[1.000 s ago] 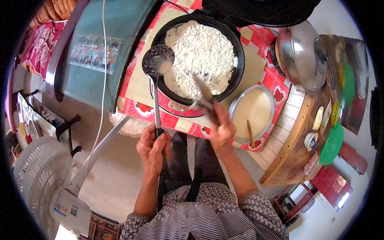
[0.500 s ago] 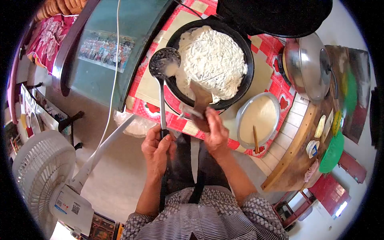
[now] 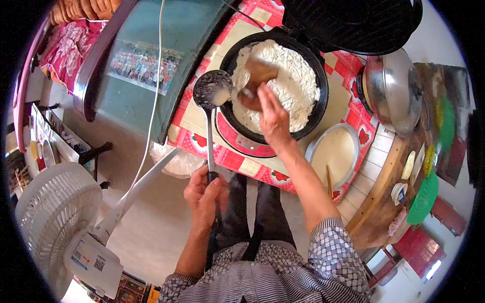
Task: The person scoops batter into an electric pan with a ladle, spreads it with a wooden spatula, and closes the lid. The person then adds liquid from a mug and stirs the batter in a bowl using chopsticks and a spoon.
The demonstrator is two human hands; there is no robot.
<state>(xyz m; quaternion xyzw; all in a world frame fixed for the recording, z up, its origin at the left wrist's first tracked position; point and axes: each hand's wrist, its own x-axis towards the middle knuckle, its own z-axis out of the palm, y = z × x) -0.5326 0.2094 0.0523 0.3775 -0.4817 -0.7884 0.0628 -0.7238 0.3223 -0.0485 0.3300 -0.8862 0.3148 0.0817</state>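
Observation:
My left hand [image 3: 203,196] is closed around the black grip of a ladle [image 3: 210,91]. The ladle's dark, batter-smeared bowl is held up beside the left rim of a black electric griddle pan [image 3: 321,103]. Inside the pan lies a broad, rough-surfaced white sheet of batter [image 3: 299,83]. Over its left half, my right hand [image 3: 275,120] grips a brown flat scraper [image 3: 261,74], partly smeared by motion; its blade is at the batter. To the right of the pan stands a metal bowl [image 3: 356,151] of pale batter, with a wooden stick [image 3: 329,179] leaning in it.
The pan's black lid [image 3: 353,25] stands raised behind it. A lidded steel pot [image 3: 391,91] sits at the right, near a wooden board [image 3: 376,222]. A white fan [image 3: 58,207] and a hanging white cord [image 3: 154,101] are on the left, beside a green glass-topped table [image 3: 121,108].
My right hand has carried the scraper forward from the pan's near edge to the left-middle of the batter. My left hand still holds the ladle in nearly the same place.

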